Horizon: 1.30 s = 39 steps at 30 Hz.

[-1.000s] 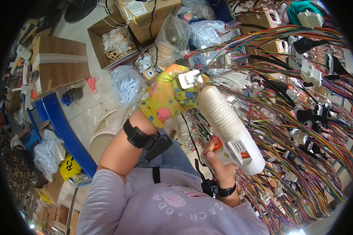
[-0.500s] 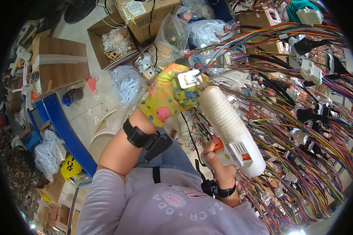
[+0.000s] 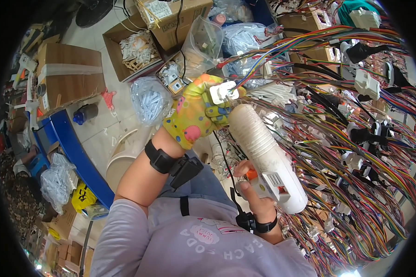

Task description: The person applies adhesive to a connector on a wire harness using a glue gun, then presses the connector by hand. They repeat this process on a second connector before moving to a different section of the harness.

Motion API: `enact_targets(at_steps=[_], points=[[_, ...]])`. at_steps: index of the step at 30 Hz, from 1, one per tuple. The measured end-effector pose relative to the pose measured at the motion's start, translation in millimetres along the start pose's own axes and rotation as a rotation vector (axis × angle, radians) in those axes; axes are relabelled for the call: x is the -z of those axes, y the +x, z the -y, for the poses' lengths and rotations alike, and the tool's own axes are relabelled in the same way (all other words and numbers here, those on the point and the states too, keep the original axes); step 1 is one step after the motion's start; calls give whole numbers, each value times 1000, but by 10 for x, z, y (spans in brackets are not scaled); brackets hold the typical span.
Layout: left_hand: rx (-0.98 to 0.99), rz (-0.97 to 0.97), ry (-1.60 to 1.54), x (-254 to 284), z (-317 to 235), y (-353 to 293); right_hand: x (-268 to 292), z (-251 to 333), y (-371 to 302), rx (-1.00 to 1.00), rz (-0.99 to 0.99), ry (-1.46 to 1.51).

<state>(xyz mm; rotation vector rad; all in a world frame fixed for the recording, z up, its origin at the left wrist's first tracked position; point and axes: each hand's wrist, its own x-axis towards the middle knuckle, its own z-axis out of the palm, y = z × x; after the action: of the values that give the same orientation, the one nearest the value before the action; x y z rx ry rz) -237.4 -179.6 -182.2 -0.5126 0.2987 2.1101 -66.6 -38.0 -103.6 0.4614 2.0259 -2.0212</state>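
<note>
My left hand [image 3: 196, 111], in a yellow glove with coloured spots, is closed on a white plastic connector [image 3: 224, 92]. Coloured wires [image 3: 252, 69] run from the connector toward the upper right. My bare right hand [image 3: 254, 196] grips the handle of a white heat gun [image 3: 263, 147] with a ribbed barrel, fingers by its orange trigger [image 3: 251, 174]. The barrel's front end lies just below and right of the connector, close to the gloved fingers. Whether it touches them I cannot tell.
Dense bundles of coloured wires with white connectors [image 3: 366, 85] fill the right side. Beyond my left hand are a bag of white parts [image 3: 151, 101] and an open carton [image 3: 118, 39]. A closed carton [image 3: 71, 78] and a blue curved edge [image 3: 81, 154] stand left.
The heat gun and my right hand have shifted slightly left and down, its front end moving a little toward me. My left hand and the connector have barely moved.
</note>
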Motion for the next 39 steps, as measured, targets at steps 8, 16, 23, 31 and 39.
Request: enact_targets(at_steps=[8, 16, 23, 31, 39], points=[[-20, -59, -44, -48, -12, -18, -22, -20, -36, -43, 1, 52], [13, 45, -83, 10, -40, -18, -91, 25, -54, -53, -82, 124], [37, 17, -62, -30, -41, -37, -84, 66, -35, -77, -70, 82], [-6, 0, -26, -66, -1, -64, -107, 60, -94, -134, -112, 51], [201, 205, -162, -17, -58, -18, -23, 31, -96, -10, -1, 52]])
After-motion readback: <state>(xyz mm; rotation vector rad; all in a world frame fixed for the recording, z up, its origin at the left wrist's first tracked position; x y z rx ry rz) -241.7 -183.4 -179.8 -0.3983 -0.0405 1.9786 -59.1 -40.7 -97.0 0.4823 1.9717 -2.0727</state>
